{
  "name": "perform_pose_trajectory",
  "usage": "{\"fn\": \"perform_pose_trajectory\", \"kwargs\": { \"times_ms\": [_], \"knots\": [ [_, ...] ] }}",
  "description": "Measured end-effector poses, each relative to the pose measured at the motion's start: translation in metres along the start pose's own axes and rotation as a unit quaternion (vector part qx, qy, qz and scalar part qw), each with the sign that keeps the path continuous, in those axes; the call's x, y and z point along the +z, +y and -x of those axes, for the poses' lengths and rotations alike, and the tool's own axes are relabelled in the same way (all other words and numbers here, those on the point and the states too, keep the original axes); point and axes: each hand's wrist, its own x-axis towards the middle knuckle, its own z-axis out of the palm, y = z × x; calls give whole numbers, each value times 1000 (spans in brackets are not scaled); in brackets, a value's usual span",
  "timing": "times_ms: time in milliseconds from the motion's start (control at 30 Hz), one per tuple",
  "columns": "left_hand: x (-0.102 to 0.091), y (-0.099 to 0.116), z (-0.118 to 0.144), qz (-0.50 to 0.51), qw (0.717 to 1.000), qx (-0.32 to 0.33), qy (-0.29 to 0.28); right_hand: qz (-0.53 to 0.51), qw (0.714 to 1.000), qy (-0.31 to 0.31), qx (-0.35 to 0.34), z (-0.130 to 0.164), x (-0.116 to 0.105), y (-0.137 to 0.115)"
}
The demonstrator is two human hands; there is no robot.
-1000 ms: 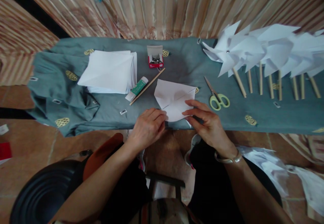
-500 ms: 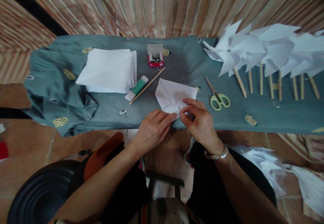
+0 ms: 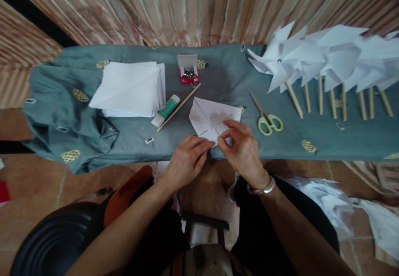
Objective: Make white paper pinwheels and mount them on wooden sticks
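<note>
A white paper sheet (image 3: 211, 113), cut with slits running in from its corners, lies near the table's front edge. My left hand (image 3: 188, 156) is closed at its near corner, thumb and fingers pressed together on the paper. My right hand (image 3: 242, 150), with a silver bracelet at the wrist, pinches a part of the sheet beside one slit. The fingers cover that near part of the paper. Just right of the sheet lie scissors (image 3: 269, 123) with green handles. To its left are a thin wooden stick (image 3: 179, 107) and a green and white glue stick (image 3: 167, 109).
A stack of white paper (image 3: 127, 87) lies at the left on the green tablecloth (image 3: 224, 70). Behind the sheet stands an open red box (image 3: 188, 76) of small metal pins. Several paper pinwheels (image 3: 311, 60) on sticks lie at the right. A black stool (image 3: 56, 242) is below left.
The right fingertips have shifted slightly left and closer to the left hand at the paper's near side. The whole view has moved a little. Both hands stay on the sheet.
</note>
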Motion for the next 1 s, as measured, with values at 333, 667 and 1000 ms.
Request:
{"fn": "perform_pose_trajectory", "kwargs": {
  "times_ms": [333,667,1000],
  "knots": [
    [3,-3,-2,8,1000,-6,20,0,1000,-16,8,-2,0,-1],
    [6,-2,-2,-16,999,-2,43,-28,999,-18,-2,0,0,4],
    [7,-3,-2,-14,999,-11,46,-22,999,-32,-23,3,-3,-1]
  ]
}}
